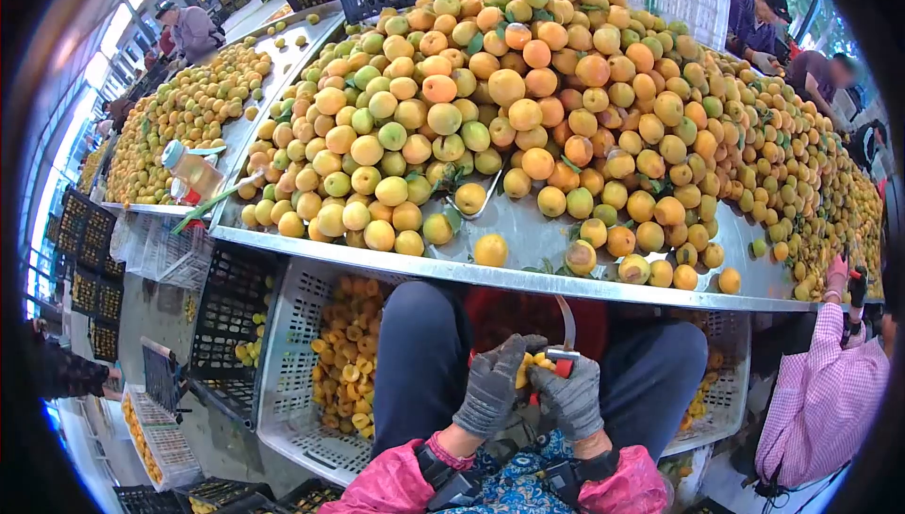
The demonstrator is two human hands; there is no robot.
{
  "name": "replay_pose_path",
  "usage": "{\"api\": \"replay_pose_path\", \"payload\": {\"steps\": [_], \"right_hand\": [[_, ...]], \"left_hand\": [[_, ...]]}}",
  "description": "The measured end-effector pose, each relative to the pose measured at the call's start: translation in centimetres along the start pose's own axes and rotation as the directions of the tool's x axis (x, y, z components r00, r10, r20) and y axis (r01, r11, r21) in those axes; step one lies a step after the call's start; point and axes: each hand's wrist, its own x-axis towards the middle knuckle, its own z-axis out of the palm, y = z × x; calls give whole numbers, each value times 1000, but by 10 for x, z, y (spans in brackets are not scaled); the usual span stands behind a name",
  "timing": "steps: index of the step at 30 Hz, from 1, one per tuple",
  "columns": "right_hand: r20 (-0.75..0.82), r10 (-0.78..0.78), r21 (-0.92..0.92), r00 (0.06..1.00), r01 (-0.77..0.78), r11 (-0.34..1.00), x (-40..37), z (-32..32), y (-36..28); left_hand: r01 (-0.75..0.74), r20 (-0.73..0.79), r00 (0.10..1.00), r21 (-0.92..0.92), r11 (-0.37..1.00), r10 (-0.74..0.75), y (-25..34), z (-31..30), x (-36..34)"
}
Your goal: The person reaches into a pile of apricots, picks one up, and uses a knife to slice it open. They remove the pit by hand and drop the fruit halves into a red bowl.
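Observation:
My left hand [492, 384], in a grey glove, is closed round a yellow-orange apricot [524, 369], apparently cut, in front of my lap. Close to its right, my gloved right hand [571, 395] grips a curved-bladed knife [567, 324] with red and metal parts near the fingers. The blade points up toward the table edge. Both hands nearly meet at the fruit, and the fingers hide part of it. Beyond them a red basin [500, 311] sits between my knees, partly under the table edge.
A metal table [528, 278] bears a large heap of apricots [509, 90]. White crates [283, 420] with halved apricots [347, 354] stand on both sides of my legs. A black crate [222, 326] is further left. A person in a pink checked sleeve [811, 391] works at right; others are farther back.

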Motion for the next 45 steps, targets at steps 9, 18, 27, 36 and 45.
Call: {"api": "replay_pose_path", "payload": {"steps": [9, 18, 27, 36, 45], "right_hand": [[54, -117, 262, 992, 99, 960, -7, -9, -4], [-41, -438, -502, 898, 360, 786, -2, -31, -11], [-75, -212, -58, 974, 208, 976, 4, -33, 16], [-94, -209, -128, 973, 197, 972, 8, -41, 17], [-14, -71, 140, 997, 73, 987, 5, -41, 12]], "left_hand": [[322, 175, 946, -570, 756, -272, 35, 2, -10], [297, 230, 951, -494, 817, -207, 60, -24, -24], [-116, -297, 803, 772, 625, 516, 83, -159, -53], [279, -174, 780, 957, -84, 601, 61, -234, -31], [-244, 256, 736, 964, -107, 626, 137, -92, 83]]}}
